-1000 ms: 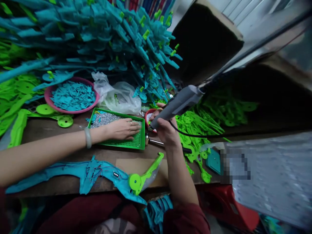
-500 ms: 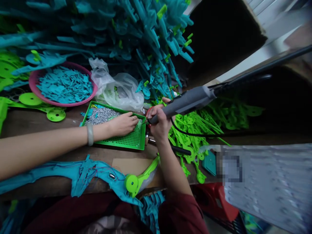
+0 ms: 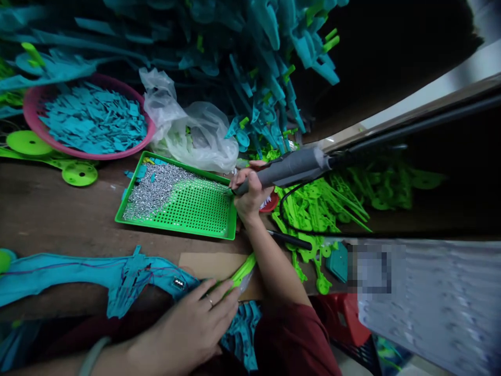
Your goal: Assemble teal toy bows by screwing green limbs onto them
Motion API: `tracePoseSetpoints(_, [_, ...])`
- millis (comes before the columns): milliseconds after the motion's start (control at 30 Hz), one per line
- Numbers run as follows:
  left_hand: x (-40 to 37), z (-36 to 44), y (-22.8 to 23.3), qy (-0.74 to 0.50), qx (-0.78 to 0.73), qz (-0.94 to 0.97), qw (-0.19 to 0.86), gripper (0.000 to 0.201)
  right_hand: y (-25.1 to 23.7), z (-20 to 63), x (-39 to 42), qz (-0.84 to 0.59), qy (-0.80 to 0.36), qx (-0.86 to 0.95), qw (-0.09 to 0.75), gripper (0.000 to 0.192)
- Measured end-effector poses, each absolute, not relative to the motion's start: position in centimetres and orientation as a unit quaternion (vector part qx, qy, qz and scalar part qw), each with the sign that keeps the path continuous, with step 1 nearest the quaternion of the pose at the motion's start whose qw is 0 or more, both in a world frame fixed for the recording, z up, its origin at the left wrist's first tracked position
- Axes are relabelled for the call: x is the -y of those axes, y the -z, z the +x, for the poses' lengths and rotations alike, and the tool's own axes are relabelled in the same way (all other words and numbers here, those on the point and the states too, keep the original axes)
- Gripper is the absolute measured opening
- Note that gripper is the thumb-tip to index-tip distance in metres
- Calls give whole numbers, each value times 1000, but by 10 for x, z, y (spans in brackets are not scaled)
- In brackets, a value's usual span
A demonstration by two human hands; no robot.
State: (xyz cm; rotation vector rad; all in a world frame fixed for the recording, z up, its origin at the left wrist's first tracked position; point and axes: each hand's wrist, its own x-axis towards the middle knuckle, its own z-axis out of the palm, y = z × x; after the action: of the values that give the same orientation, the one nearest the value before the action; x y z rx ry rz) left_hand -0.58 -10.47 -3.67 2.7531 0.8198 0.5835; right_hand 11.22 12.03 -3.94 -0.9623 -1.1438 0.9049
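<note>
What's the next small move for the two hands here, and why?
Probably: dip the screwdriver tip onto a screw in the green tray. The right hand holds the tool with its tip at the tray's edge, and the left hand lies on the teal-and-green part.

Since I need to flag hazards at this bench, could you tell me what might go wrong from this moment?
1. The screwdriver tip sits at the rim of the green tray; a nudge could tip it and scatter the loose screws.
2. The tool's black cable loops through the green plastic parts and might snag or drag them.
3. The left hand presses the teal piece at the table edge, where its thin wires could catch under the fingers.
</note>
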Motion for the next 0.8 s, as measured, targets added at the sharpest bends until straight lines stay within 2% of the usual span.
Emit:
tracePoseSetpoints(100, [103,7,49,-184,-287,937,74,42,40,112,-120,-394,-411,505,649,33])
tracePoseSetpoints(200, [102,6,51,-172,-294,939,48,43,41,112,-120,-374,-424,506,651,28])
tracePoseSetpoints(400, [106,-14,49,-154,-289,945,23,42,44,111,-122,-414,-396,513,639,35])
tracePoseSetpoints(800, [111,-11,59,-168,-303,938,-17,46,45,111,-119,-402,-388,509,655,32])
